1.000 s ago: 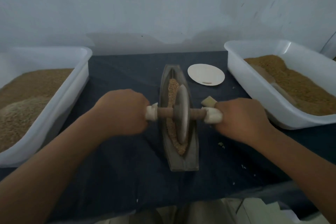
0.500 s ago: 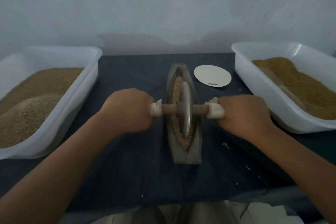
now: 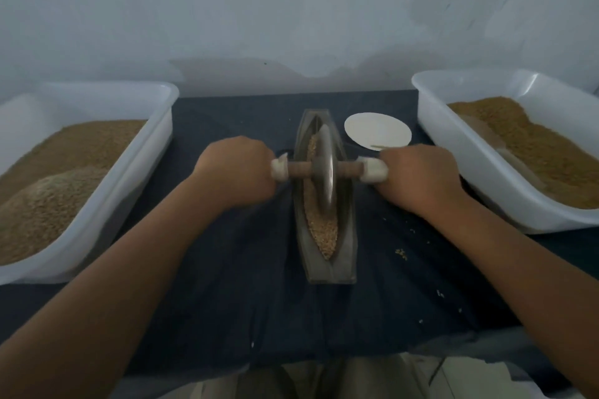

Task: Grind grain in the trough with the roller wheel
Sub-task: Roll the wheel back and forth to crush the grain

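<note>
Head view: a person stands at a table covered in dark cloth (image 3: 227, 285), both arms reaching forward.
Change from earlier: the roller wheel (image 3: 325, 172) now sits farther up the trough (image 3: 346, 256), toward the wall; a second ago it was near the middle, and more of the near-end grain is uncovered now.
Left hand (image 3: 238, 170): clenched around the left end of the wooden axle (image 3: 299, 169), beside its pale cap.
Right hand (image 3: 421, 180): clenched around the right end of the axle, covering part of the pale cap.
Trough: long, boat-shaped, lengthwise between the hands; it holds grain (image 3: 324, 233) along its groove, the wheel standing upright in it.
Left tub (image 3: 142, 152): white plastic, filled with brownish grain in two shades.
Right tub (image 3: 453, 168): white plastic, holding darker brown grain.
Plate (image 3: 377, 134): white, round, just beyond the right hand, with a small fleck on it.
Spilled grains (image 3: 402, 253): scattered on the cloth right of the trough.
Writing: none legible.
</note>
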A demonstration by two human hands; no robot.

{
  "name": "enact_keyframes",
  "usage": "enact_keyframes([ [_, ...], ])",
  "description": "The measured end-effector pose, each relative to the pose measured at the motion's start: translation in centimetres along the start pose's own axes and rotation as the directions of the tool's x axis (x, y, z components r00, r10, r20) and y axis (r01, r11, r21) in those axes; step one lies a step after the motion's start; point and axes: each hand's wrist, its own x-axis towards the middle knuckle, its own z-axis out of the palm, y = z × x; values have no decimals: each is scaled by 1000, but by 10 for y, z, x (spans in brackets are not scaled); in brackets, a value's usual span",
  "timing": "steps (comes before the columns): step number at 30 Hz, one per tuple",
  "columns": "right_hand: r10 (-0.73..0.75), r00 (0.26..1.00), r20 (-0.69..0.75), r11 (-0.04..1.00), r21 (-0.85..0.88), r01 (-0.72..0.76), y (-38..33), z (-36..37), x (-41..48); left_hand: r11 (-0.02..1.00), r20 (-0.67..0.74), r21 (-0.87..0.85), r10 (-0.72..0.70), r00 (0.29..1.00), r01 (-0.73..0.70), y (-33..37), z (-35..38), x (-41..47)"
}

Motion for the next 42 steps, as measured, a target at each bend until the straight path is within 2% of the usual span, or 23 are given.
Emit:
enact_keyframes([
  [2,-98,990,-98,995,17,100,1,-3,-33,998,-35,14,63,997,-63,-3,8,-30],
  [4,-142,978,-150,989,30,148,5,-2,-38,999,-36,-4,44,998,-44,-6,13,-35],
  [7,-84,994,-67,996,-28,83,2,2,1,998,23,-24,-56,998,56,-4,14,-2],
  [11,41,999,-2,999,1,-41,-4,11,53,987,-79,-1,-160,984,160,-3,11,50],
  [15,57,998,23,998,22,-58,-2,7,33,998,-6,8,-67,998,67,-2,-1,43],
  [17,-6,1000,19,1000,21,6,1,5,1,1000,32,-1,19,999,-19,-6,0,13],
  [19,-65,998,-26,996,51,67,3,2,-30,996,9,9,86,996,-86,-8,4,-20],
  [22,-49,997,-62,997,56,52,5,3,-32,998,-15,3,56,998,-56,-8,9,-22],
  [26,106,992,63,994,-9,-105,-5,3,34,997,-25,2,-74,997,74,-5,6,36],
  [28,129,986,108,992,-2,-130,-11,-4,57,992,-22,-31,-121,992,120,-7,4,57],
  [32,60,993,104,998,17,-63,-11,-12,34,998,26,-43,-39,999,40,-5,3,36],
  [35,-38,999,-18,999,7,38,-4,-8,-21,999,10,-13,48,999,-48,-9,5,-14],
  [37,-114,990,-80,990,71,119,-2,-7,-44,995,5,-5,103,995,-103,-9,6,-36],
  [39,-90,995,-46,991,96,94,2,0,-38,995,37,1,102,994,-102,-9,4,-28],
  [42,40,999,37,999,19,-41,3,13,7,1000,42,16,7,999,-8,-5,0,16],
])
